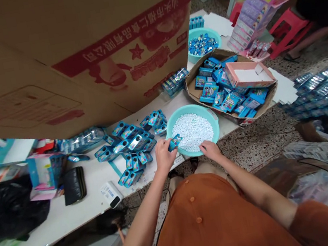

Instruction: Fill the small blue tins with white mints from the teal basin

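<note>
My left hand (163,154) grips a small blue box (175,142) over the near-left rim of a turquoise basin (213,119). White candy-like pellets (193,130) fill much of the basin. At its near-right rim, my right hand (210,149) has its fingers drawn together by the pellets; whatever they may pinch is too small to see. Left of the basin, several more small blue boxes (135,141) with round holes in their ends lie in loose groups on the white table (97,205).
A large cardboard carton (74,37) stands behind the boxes. An open carton (191,87) of blue boxes is right of the basin, and another basin (219,38) holds shiny blue pieces. A black wallet (73,185) and a white device (111,194) lie at left. A pink stool (289,26) stands beyond.
</note>
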`<state>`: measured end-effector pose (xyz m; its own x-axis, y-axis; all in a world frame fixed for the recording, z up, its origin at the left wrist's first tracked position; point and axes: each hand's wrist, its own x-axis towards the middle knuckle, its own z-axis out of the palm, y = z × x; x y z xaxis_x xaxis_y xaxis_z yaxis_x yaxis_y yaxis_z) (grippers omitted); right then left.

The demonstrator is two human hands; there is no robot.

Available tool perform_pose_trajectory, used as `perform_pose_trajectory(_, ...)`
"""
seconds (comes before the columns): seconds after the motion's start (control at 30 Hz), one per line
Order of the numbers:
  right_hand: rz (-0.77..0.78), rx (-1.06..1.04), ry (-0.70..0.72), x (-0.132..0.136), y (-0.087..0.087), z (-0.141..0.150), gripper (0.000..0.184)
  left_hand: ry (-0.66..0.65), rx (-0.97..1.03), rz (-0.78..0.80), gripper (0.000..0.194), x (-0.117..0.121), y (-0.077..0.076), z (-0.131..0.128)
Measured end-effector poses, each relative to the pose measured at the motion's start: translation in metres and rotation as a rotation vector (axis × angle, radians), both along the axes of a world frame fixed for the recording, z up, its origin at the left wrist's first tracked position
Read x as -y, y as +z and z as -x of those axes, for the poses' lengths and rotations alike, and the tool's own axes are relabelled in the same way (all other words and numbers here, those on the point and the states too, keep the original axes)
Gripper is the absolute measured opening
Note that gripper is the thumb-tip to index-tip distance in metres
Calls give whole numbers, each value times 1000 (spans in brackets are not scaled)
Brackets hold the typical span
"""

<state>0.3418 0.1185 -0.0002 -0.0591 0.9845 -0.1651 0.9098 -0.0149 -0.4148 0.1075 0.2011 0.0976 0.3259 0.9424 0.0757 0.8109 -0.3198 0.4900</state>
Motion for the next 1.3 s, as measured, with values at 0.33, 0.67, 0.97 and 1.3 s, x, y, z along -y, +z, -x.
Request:
perform_pose_trajectory(0.33,3,38,-7,0,-1,1,33,19,-17,40,35,7,-3,-6)
perform_pose_trajectory(0.67,5,19,-4,0,2,2,32,302,463,184,41,21,-18,6)
perform_pose_trajectory(0.97,-22,30,-2,0,-3,3,36,175,244,24,37,27,18,1)
perform_pose_trajectory(1.3,-20,38,0,-1,-6,3,34,43,57,-3,33,16,12,-6)
